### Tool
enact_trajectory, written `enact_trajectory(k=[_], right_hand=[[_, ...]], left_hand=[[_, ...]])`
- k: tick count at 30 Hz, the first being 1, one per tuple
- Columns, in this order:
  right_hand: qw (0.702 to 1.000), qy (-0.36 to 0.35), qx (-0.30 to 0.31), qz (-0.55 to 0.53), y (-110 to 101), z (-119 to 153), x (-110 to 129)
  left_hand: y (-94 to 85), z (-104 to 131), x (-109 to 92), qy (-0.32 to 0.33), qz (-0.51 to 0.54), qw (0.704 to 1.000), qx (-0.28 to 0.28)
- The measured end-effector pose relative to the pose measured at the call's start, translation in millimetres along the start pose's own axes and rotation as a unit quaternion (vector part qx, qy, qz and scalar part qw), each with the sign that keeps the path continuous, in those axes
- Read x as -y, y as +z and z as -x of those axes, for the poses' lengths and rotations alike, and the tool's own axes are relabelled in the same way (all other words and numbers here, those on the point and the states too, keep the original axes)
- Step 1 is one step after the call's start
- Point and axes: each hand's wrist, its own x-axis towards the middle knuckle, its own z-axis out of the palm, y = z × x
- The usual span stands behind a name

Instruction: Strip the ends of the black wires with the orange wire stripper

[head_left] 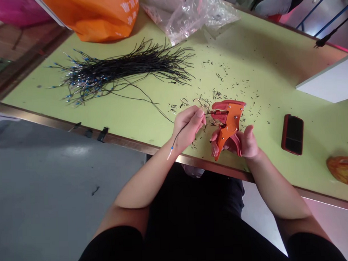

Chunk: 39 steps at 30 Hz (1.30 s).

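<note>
My left hand (pixel 188 126) pinches a thin black wire (pixel 178 135) between thumb and fingers. One end of the wire, with a blue and silvery tip, hangs back over my wrist; the other end reaches the jaws of an orange and red wire stripper (pixel 230 124). My right hand (pixel 247 141) is wrapped round the stripper's handles, thumb raised on the near side. A large bundle of black wires (pixel 137 63) with blue tips lies to the left. Small black clippings (pixel 217 94) are scattered around the tool.
An orange bag (pixel 101 17) and clear plastic bags (pixel 187 17) stand along the back. At right are a phone (pixel 293 134), an orange packet (pixel 343 170) and a white panel (pixel 329 79). The table's metal edge (pixel 128 141) runs in front of me.
</note>
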Motion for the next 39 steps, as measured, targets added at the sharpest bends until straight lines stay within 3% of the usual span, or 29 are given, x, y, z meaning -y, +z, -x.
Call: enact_trajectory(k=[6,14,21,26,33,39], right_hand=[[0.998,0.010,0.031,0.049,3,2,3],[0.997,-0.021,0.014,0.071,5,2,3],[0.998,-0.013,-0.037,0.042,6,2,-7],[0.997,-0.014,-0.066,0.036,14,-4,-9],[0.986,-0.054,-0.155,0.014,36,-18,-15],[0.983,-0.086,-0.161,-0.009,41,-19,-18]], left_hand=[[0.3,-1,2,-0.017,0.004,1.000,-0.003],[-1.2,-1,2,-0.009,0.011,0.999,0.042],[-1.9,-1,-2,-0.068,0.033,0.996,0.043],[-1.0,-2,0,-0.063,0.037,0.997,0.034],[0.8,-5,1,-0.066,0.051,0.996,0.036],[2.6,-6,9,-0.060,0.096,0.993,0.035]])
